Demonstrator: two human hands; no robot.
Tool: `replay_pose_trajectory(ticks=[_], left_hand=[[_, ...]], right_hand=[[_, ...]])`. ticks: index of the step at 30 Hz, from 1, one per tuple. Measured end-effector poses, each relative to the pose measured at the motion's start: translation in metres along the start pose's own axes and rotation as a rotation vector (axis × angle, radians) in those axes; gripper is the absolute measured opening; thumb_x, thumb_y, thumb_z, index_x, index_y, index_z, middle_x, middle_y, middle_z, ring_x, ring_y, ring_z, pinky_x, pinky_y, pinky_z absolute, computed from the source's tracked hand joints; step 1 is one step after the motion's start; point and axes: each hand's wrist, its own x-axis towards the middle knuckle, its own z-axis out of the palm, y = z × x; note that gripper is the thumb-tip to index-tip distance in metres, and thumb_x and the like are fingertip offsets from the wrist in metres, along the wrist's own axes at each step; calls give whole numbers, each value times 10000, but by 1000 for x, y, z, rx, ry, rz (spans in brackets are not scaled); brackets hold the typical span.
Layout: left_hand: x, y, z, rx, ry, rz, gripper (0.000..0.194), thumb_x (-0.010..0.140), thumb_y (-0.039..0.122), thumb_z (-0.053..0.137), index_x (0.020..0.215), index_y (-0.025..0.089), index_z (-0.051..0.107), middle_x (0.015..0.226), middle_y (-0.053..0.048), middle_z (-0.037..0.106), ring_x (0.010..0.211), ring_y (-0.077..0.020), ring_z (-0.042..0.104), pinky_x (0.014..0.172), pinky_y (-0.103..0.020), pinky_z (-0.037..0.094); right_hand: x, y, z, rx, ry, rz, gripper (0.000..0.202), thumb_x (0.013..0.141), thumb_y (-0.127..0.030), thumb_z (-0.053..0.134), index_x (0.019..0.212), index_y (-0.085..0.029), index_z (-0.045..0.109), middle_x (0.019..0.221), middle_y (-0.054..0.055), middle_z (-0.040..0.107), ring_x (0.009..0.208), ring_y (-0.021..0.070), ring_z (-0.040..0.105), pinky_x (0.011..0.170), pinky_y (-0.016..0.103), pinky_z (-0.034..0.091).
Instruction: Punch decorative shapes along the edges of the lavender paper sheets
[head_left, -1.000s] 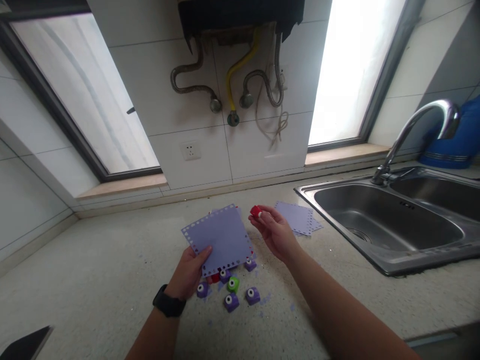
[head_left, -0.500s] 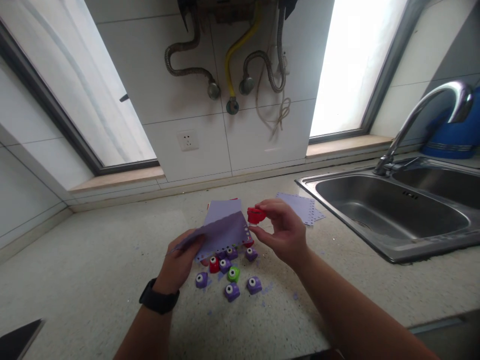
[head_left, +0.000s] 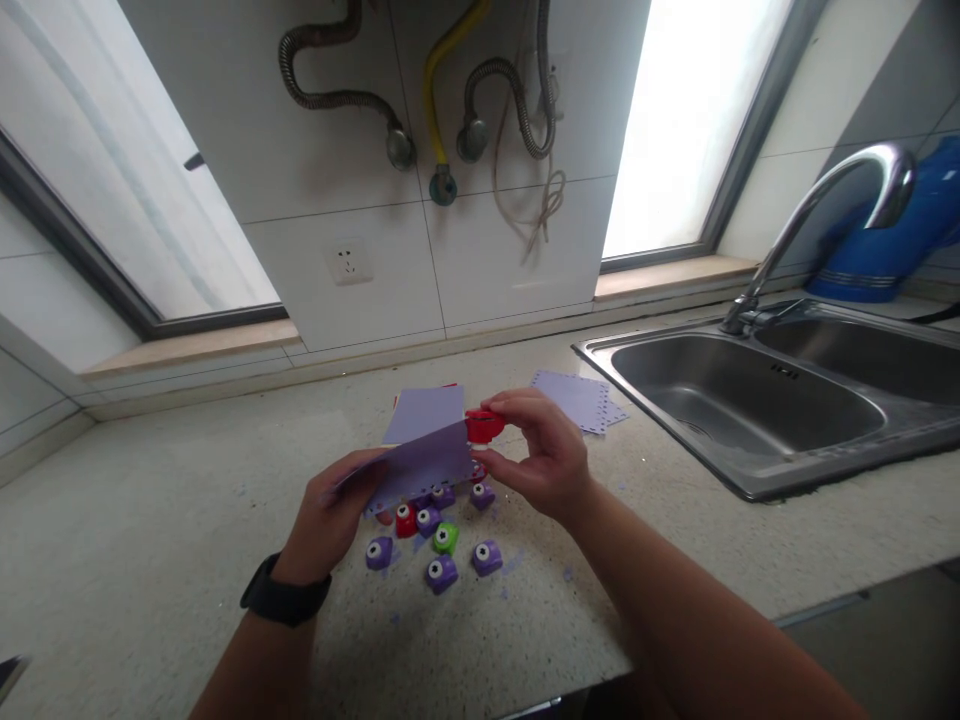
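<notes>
My left hand [head_left: 337, 510] is closed on a sheet of purple paper [head_left: 424, 467], holding it raised and tilted above the counter; small holes run along its near edge. Between the thumb and fingers of my right hand [head_left: 544, 450] is a red craft punch [head_left: 484, 427], set against the paper's right edge. Below the sheet lie several small punches, among them a green punch [head_left: 445, 538], a red punch [head_left: 406, 519] and a purple punch [head_left: 487, 557]. The paper partly covers some of them.
Behind the raised sheet lies a stack of purple paper [head_left: 427, 412]. Hole-edged purple sheets [head_left: 571, 398] rest to the right, beside the steel sink [head_left: 750, 400] with its faucet [head_left: 817, 215]. Paper scraps dot the speckled counter [head_left: 225, 480]. A tiled wall with pipes stands behind.
The red punch in my right hand has come onto the paper's right edge, where a gap showed before. The whole view has shifted slightly.
</notes>
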Motion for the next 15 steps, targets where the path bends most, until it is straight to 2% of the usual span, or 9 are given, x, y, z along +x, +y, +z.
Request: replay_pose_trajectory(ticks=[4, 9, 14, 15], left_hand=[[0, -1, 0, 6, -1, 15, 224, 894, 337, 713, 1076, 238, 797, 694, -14, 732, 488, -179, 649, 533, -288, 557], [-1, -3, -3, 29, 10, 24, 252, 882, 348, 722, 1095, 234, 797, 993, -74, 786, 525, -174, 667, 506, -289, 560], [-1, 3, -1, 25, -45, 36, 219, 894, 326, 710, 1075, 247, 804, 924, -56, 785, 486, -164, 653, 510, -287, 564], [0, 4, 0, -10, -20, 35, 204, 874, 315, 733, 1044, 236, 813, 885, -56, 782, 477, -167, 648, 495, -285, 558]], right_hand=[[2, -1, 0, -20, -35, 7, 537, 780, -174, 835, 1264, -285, 630, 1112, 83, 692, 997, 236, 678, 831, 425, 619], [4, 0, -1, -47, -69, -3, 515, 797, -188, 821, 1267, -276, 631, 1107, 82, 698, 991, 233, 682, 864, 429, 596], [-2, 8, 1, 64, -135, 162, 466, 807, -203, 809, 1232, -280, 636, 1122, 72, 703, 1021, 233, 677, 921, 434, 568], [-3, 10, 1, 96, -148, 206, 453, 810, -211, 807, 1223, -280, 635, 1124, 71, 704, 1025, 231, 676, 935, 437, 565]])
